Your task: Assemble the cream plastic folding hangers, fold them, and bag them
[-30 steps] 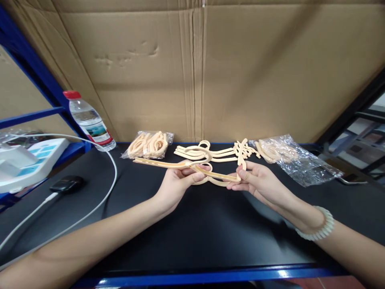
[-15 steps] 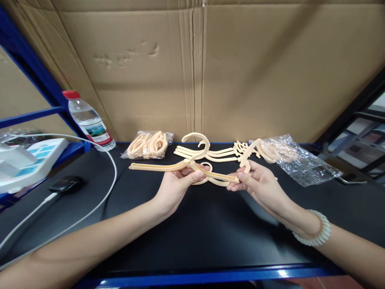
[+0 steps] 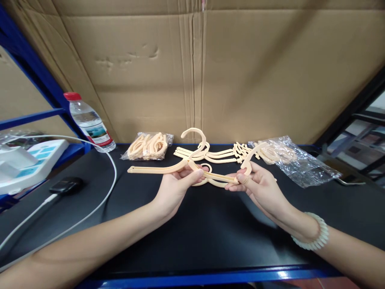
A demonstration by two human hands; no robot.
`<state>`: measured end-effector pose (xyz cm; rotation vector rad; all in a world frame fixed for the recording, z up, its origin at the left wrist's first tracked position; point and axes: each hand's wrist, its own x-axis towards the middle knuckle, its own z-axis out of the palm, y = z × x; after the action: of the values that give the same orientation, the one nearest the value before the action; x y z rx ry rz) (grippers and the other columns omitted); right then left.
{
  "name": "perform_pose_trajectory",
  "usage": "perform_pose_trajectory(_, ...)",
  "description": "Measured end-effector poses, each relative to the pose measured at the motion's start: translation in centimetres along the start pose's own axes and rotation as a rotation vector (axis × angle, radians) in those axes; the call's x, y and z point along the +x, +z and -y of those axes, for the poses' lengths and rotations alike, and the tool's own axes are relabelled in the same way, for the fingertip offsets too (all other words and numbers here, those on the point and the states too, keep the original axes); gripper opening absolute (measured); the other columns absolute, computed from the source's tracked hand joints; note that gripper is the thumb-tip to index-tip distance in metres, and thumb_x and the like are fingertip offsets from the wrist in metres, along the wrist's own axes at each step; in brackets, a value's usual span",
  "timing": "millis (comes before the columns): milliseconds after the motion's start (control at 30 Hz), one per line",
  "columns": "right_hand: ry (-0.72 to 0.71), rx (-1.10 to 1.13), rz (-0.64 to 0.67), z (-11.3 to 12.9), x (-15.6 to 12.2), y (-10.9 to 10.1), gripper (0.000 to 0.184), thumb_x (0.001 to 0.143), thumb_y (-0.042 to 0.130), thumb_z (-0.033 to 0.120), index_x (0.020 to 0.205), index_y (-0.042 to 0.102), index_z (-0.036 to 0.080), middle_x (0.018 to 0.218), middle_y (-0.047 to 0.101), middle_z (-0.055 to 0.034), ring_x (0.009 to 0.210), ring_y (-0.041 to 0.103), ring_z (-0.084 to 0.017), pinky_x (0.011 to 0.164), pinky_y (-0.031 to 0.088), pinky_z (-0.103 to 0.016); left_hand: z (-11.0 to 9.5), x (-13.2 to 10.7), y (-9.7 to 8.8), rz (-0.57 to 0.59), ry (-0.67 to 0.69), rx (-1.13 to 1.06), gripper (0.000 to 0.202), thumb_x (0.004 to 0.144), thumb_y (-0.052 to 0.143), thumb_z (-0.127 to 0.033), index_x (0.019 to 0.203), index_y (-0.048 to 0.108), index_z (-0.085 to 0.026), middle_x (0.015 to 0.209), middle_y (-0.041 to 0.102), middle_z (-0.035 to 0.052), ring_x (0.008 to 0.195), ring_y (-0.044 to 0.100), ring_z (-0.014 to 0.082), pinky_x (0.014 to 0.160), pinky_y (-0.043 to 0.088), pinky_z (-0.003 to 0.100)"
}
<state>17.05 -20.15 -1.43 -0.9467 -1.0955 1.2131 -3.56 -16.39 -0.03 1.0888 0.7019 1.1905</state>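
Observation:
A beige plastic clothes hanger (image 3: 159,168) is held above the table, its hook standing up near the middle. My left hand (image 3: 177,184) pinches it just right of the hook's base, thumb in front. Fingers of my right hand (image 3: 260,184) close on a curved beige hook piece (image 3: 251,157) at the hanger's right tip; whether the two are joined I cannot tell. Behind lie several stacked hangers (image 3: 222,157), partly covered by the held one. Another beige hanger (image 3: 217,184) lies below, mostly hidden by my hands.
A bagged bundle of beige parts (image 3: 148,146) lies at the back left. Loose small pieces (image 3: 240,149) and an opened clear bag (image 3: 306,164) are at the back right. A water bottle (image 3: 90,122), white cable (image 3: 114,176) and black adapter (image 3: 66,184) occupy the left, before a cardboard wall (image 3: 135,72).
The held hanger has tilted slightly, its hook rising a little and shifting left. The hook piece in my right hand has turned to lean further right. Both hands keep their hold.

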Motion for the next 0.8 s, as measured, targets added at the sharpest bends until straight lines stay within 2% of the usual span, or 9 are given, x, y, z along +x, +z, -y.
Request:
perform_pose_trajectory(233,-0.017,-0.055,-0.010,0.06,-0.19,0.21,0.037,0.074,0.079,0.042,0.080,0.051,0.019,0.083,0.074,-0.0054,0.067,0.073,-0.020,0.069,0.064,-0.035,-0.22,-0.19,0.16,-0.008,0.004,-0.007,0.019,0.067,0.083,-0.022,0.065,0.066,-0.015,0.080,0.073,0.0035,0.096,0.070,0.0210,0.077,0.057,0.022)
perform_pose_trajectory(667,-0.040,-0.055,0.035,-0.12,-0.23,0.50,0.034,0.079,0.076,0.040,0.082,0.048,0.021,0.088,0.074,-0.0066,0.076,0.074,-0.023,0.075,0.063,-0.040,-0.26,0.00,0.15,-0.075,-0.002,0.016,0.020,0.066,0.084,-0.025,0.072,0.069,-0.013,0.080,0.073,0.0059,0.091,0.071,0.0221,0.075,0.056,0.025)
perform_pose_trajectory(800,-0.064,-0.058,0.031,-0.17,-0.34,0.56,0.031,0.080,0.075,0.038,0.082,0.048,0.021,0.090,0.074,-0.0071,0.078,0.074,-0.024,0.074,0.063,-0.038,-0.37,0.03,0.14,-0.079,-0.004,-0.005,0.022,0.065,0.085,-0.026,0.074,0.070,-0.013,0.076,0.072,0.0040,0.088,0.070,0.0193,0.072,0.055,0.021)
